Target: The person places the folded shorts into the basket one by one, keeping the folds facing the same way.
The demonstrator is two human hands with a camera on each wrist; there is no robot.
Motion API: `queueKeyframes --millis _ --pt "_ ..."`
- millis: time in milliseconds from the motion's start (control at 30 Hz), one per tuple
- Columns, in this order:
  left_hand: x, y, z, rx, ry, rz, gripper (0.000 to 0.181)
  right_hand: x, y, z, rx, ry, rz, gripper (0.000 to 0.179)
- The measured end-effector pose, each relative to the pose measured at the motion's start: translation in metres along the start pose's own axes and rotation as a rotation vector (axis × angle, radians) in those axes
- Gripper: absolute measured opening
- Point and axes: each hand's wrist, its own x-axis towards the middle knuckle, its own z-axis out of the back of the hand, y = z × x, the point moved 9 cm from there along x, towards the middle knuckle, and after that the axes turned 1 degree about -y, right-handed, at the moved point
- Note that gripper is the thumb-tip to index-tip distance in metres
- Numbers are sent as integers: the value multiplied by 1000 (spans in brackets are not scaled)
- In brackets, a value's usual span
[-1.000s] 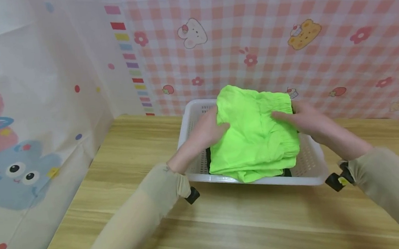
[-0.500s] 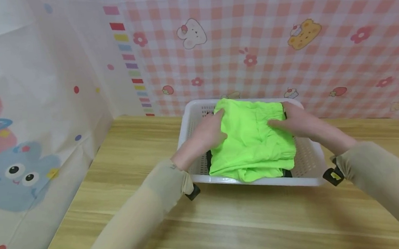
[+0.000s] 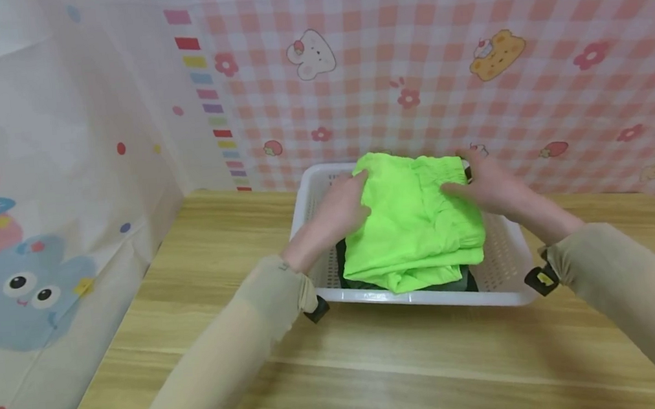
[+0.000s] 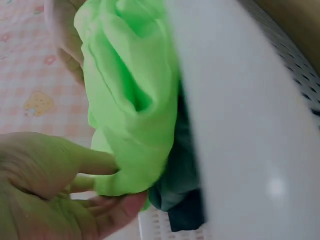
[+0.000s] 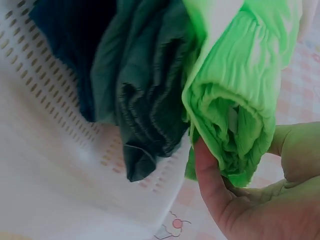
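Note:
A folded neon-green garment (image 3: 411, 223) with a gathered elastic edge lies over the white perforated basket (image 3: 505, 296). My left hand (image 3: 340, 210) grips its left side; the left wrist view has the thumb on one face and fingers on the other. On the right, my right hand (image 3: 492, 183) pinches the elastic end, and the right wrist view catches the rolled layers between thumb and fingers. Beneath it are folded dark green clothes (image 5: 150, 95) and a navy cloth (image 5: 75, 45) inside the basket. The green garment hides most of them from above.
The basket stands on a wood-grain table (image 3: 377, 369), close to a pink checked backdrop (image 3: 385, 63). A white printed sheet (image 3: 128, 202) hangs on the left. The table's left edge runs toward the near left corner.
The neon-green garment came down toward the basket with both hands, then rose slightly. More dark cloth now shows under its front edge. The basket has stayed in place.

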Motion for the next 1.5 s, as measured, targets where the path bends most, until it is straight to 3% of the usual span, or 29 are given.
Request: queueKeyframes --millis 233,433,767,1067,1333,1500 --pt "-7 13 -21 131 135 26 78 0 -4 -19 -107 83 32 82" --pt "-7 17 -28 177 166 62 80 0 0 -28 -149 92 97 75" --pt "-5 19 -35 242 198 87 77 2 1 -41 -222 144 134 66" --pt "-8 13 -33 269 239 46 83 1 6 -47 -330 191 121 68" --pt "-14 13 -29 238 327 -12 102 -1 3 -50 -340 199 89 68" --pt "-16 17 -34 263 396 -4 112 -1 1 -53 -349 200 75 69"
